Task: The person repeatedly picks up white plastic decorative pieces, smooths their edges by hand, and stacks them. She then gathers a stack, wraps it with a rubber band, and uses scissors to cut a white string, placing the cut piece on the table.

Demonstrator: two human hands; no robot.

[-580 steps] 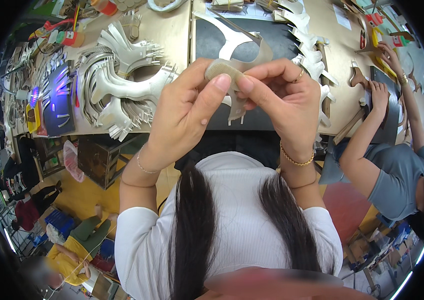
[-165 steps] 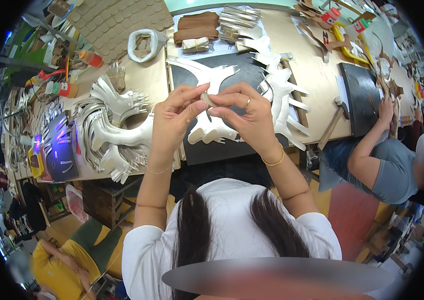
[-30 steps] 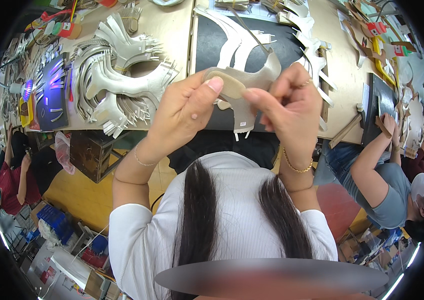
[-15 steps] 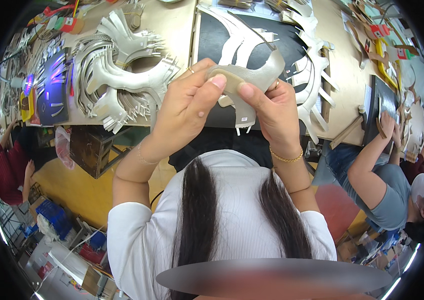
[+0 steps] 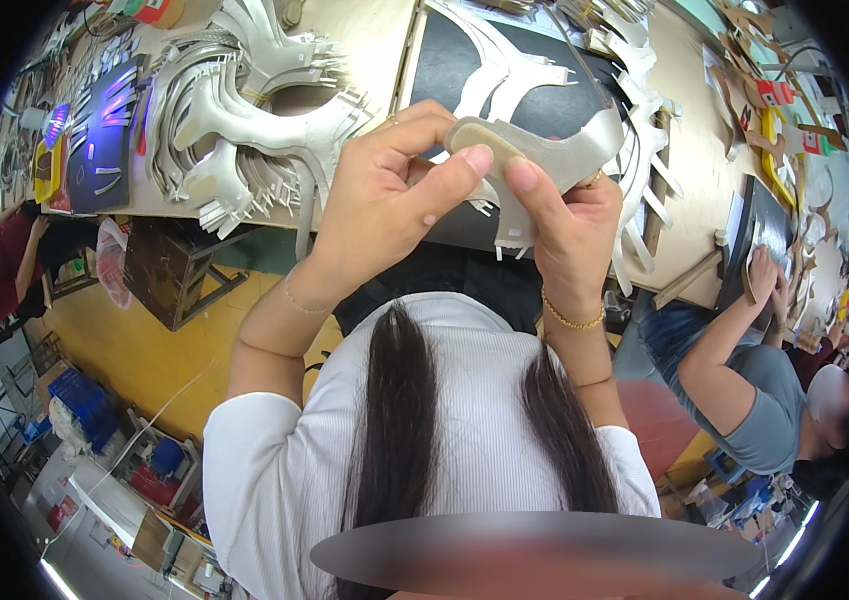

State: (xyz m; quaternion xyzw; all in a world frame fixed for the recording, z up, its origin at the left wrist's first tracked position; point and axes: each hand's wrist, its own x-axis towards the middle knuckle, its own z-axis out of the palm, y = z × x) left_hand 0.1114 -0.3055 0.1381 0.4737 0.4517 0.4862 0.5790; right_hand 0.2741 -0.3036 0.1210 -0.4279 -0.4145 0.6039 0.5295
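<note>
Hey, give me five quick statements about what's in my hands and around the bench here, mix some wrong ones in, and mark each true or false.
1. The left hand and right hand both hold one pale grey piece. True.
2. An oval beige pad lies against that piece. True.
3. The thick gold chain is on the left wrist. False: it is on the right wrist; the left has a thinner bracelet.
4. Pale cut pieces lie on the black board. True.
5. The co-worker in the grey-blue top is at the left. False: that person is at the right.
</note>
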